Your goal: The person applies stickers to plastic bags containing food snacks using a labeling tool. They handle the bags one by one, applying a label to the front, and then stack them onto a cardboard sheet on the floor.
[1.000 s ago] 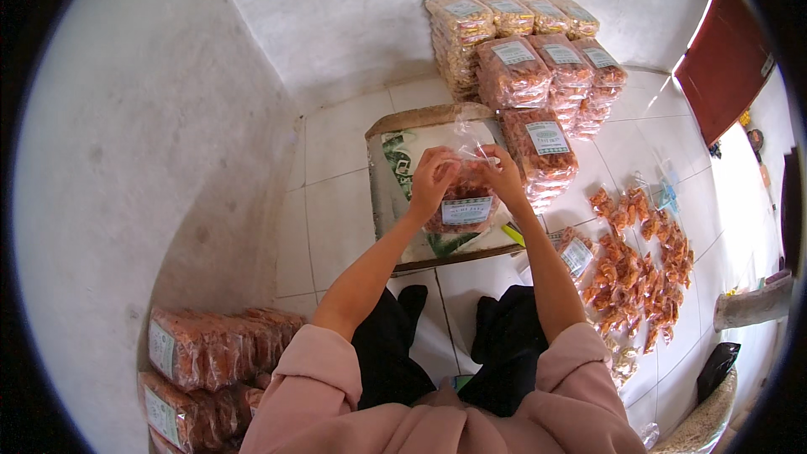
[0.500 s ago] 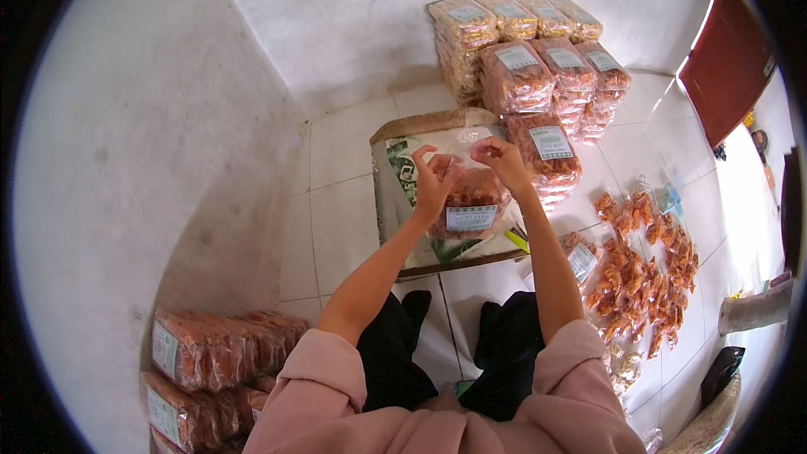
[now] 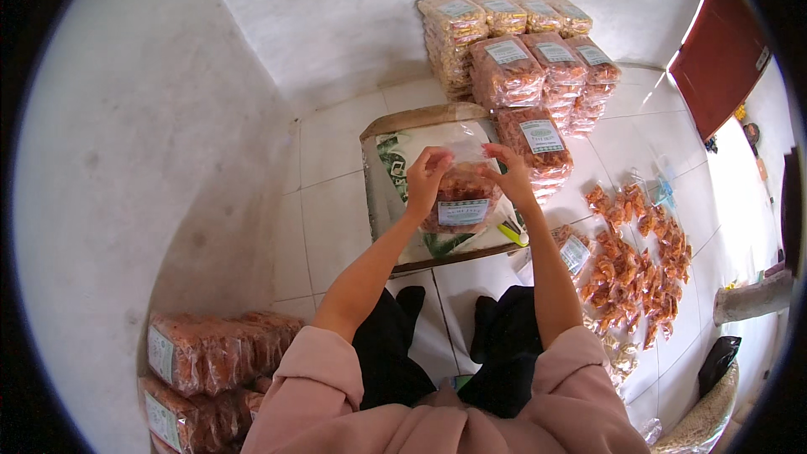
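Bag (image 3: 464, 190) filled and labelled, top seemingly unsealed between my left hand (image 3: 425, 182) and right hand (image 3: 513, 178), firm pinch or not I can't tell, loose packets (image 3: 615, 262) remaining.

On my feed I count two hands, one left hand (image 3: 427, 181) and one right hand (image 3: 514, 176); one labelled bag (image 3: 463, 213); four pale stacks (image 3: 448, 42); four reddish stacks (image 3: 508, 76); one red door (image 3: 721, 50); small packets (image 3: 618, 273) too jumbled to count.
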